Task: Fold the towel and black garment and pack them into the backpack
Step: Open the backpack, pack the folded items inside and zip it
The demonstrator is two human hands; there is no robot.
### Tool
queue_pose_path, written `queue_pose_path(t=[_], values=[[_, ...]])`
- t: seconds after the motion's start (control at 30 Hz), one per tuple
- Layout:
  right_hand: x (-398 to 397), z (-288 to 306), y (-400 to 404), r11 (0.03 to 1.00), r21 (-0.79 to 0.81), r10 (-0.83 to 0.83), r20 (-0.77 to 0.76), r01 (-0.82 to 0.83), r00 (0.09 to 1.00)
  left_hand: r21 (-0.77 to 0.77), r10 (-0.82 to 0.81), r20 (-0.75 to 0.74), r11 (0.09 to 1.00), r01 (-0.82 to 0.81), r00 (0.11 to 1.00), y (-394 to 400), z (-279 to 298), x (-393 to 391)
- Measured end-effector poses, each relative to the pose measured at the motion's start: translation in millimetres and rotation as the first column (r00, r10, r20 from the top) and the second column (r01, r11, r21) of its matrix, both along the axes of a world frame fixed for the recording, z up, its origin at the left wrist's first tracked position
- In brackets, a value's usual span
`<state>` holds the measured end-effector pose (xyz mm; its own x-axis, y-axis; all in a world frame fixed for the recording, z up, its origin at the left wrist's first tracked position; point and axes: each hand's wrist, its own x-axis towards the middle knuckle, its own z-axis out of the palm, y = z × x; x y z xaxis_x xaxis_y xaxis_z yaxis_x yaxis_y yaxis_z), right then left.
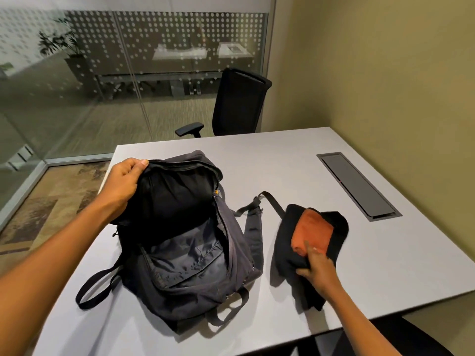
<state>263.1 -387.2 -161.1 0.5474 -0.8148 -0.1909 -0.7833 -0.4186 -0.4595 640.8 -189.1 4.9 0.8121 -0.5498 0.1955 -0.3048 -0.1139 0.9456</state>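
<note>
A dark grey backpack (195,286) lies on the white table (282,163) with its main compartment unzipped and gaping. My left hand (123,186) grips the upper flap of the opening and holds it up. To the right, the folded orange towel (312,233) lies on top of the folded black garment (285,242). My right hand (317,269) pinches the near edge of this stack, thumb on the towel and fingers under the garment. The stack's near edge is lifted slightly off the table.
A black backpack strap (270,199) runs between the bag and the stack. A recessed cable hatch (357,186) is set in the table at the right. A black office chair (236,104) stands behind the far edge. A glass wall is at the left.
</note>
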Motion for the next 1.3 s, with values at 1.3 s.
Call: queue_pose_path(t=[1.3], values=[[207, 57, 126, 0.453, 0.163, 0.805, -0.497, -0.876, 0.324, -0.039, 0.026, -0.235, 0.999, -0.037, 0.972, -9, 27, 69]])
